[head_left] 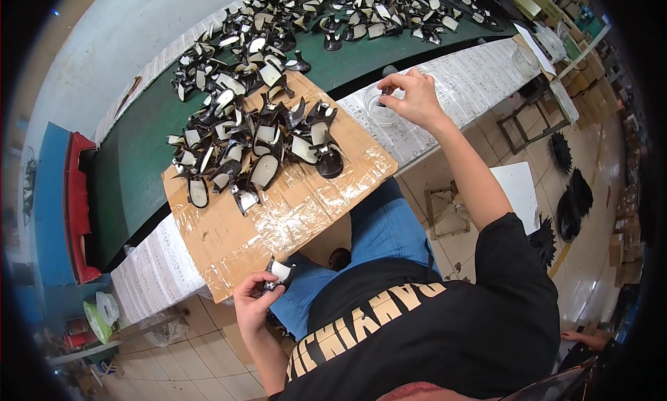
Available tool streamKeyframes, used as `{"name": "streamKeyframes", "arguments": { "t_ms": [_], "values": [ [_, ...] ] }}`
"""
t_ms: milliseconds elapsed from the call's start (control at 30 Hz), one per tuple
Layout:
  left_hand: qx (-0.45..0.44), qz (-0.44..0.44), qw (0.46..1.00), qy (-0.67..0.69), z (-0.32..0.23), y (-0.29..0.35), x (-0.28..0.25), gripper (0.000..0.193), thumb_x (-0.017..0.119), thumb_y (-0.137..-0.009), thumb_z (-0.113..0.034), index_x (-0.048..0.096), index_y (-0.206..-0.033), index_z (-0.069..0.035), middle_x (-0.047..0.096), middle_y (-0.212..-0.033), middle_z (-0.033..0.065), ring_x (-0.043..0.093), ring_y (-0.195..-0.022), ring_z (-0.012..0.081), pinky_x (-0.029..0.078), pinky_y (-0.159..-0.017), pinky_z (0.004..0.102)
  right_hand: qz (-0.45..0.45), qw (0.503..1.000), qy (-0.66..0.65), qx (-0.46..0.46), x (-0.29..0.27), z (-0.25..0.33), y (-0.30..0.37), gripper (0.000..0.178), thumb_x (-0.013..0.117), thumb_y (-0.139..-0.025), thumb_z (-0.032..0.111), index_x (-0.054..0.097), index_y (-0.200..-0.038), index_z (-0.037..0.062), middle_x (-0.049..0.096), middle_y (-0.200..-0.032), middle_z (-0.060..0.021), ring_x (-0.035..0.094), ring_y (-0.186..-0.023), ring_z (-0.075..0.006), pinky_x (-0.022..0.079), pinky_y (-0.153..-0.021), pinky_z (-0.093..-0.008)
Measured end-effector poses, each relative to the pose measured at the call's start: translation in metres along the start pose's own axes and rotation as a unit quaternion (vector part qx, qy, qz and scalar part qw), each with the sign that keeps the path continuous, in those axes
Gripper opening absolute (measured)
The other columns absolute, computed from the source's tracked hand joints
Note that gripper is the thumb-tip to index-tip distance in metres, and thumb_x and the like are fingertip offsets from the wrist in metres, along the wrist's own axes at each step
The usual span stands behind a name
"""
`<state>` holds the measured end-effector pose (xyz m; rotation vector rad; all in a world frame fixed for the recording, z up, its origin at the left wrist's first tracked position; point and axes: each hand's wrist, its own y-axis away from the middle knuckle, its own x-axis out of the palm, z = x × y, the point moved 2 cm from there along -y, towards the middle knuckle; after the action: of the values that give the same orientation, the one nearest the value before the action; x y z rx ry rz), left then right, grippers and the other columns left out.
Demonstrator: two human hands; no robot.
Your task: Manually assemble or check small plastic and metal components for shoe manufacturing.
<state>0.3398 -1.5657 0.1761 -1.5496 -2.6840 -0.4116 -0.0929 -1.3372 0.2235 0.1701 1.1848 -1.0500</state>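
Note:
My left hand [256, 297] is closed on a black shoe heel [280, 271] with a white seat, held beside the near edge of a cardboard sheet [243, 244]. My right hand [413, 99] is raised over a round clear dish [379, 112] on the bench edge. Its fingers pinch a small dark thing [383, 97] whose kind I cannot make out. On the cardboard lies a heap of similar black heels [265, 170] with cream-white seats.
More black heels [354, 19] cover the far part of the green bench top [125, 182]. A red and blue panel [78, 206] stands at the left. A wooden stool [448, 212] is on the tiled floor below right, with dark brush-like objects [571, 203] farther right.

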Motion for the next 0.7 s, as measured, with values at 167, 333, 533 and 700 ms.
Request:
{"name": "streamKeyframes", "arguments": {
  "t_ms": [167, 333, 533, 700],
  "values": [
    [-0.010, -0.016, 1.000, 0.008, 0.001, 0.003, -0.003, 0.027, 0.074, -0.071, 0.014, 0.067, -0.094, 0.003, 0.065, -0.098, 0.0065, 0.061, -0.088, 0.0122, 0.049, -0.077, 0.0248, 0.006, 1.000, -0.013, 0.002, 0.005, 0.006, -0.004, 0.020, 0.073, -0.074, 0.026, 0.074, -0.092, 0.0179, 0.069, -0.079, 0.0063, 0.056, -0.091, -0.0159, 0.032, -0.090, -0.0364],
    [-0.008, -0.007, 0.999, 0.030, -0.008, 0.000, -0.003, 0.028, 0.076, -0.066, 0.011, 0.066, -0.091, 0.002, 0.065, -0.097, 0.0071, 0.061, -0.087, 0.0144, 0.048, -0.077, 0.0257, -0.039, 0.999, -0.036, 0.006, -0.015, -0.015, 0.005, 0.021, 0.074, -0.073, 0.022, 0.074, -0.093, 0.0137, 0.072, -0.086, 0.0013, 0.063, -0.084, -0.0170, 0.045, -0.081, -0.0336],
    [0.025, 0.026, 0.997, -0.064, -0.017, -0.032, -0.034, 0.029, 0.075, -0.064, -0.005, 0.066, -0.091, 0.003, 0.064, -0.098, 0.0102, 0.063, -0.089, 0.0215, 0.049, -0.085, 0.0326, -0.140, 0.865, -0.476, 0.075, 0.024, -0.017, -0.010, 0.019, 0.077, -0.081, 0.008, 0.071, -0.096, -0.0005, 0.073, -0.091, -0.0072, 0.068, -0.083, -0.0125, 0.055, -0.077, -0.0274],
    [-0.078, 0.323, 0.902, -0.276, -0.087, -0.093, 0.087, 0.024, 0.068, -0.088, -0.010, 0.066, -0.110, -0.001, 0.066, -0.098, 0.0072, 0.061, -0.088, 0.0178, 0.047, -0.083, 0.0308, -0.219, 0.656, -0.656, 0.302, -0.036, 0.011, 0.046, 0.020, 0.075, -0.084, 0.028, 0.071, -0.096, 0.0121, 0.071, -0.085, -0.0008, 0.052, -0.067, -0.0071, 0.042, -0.059, -0.0252]
  ]
}}
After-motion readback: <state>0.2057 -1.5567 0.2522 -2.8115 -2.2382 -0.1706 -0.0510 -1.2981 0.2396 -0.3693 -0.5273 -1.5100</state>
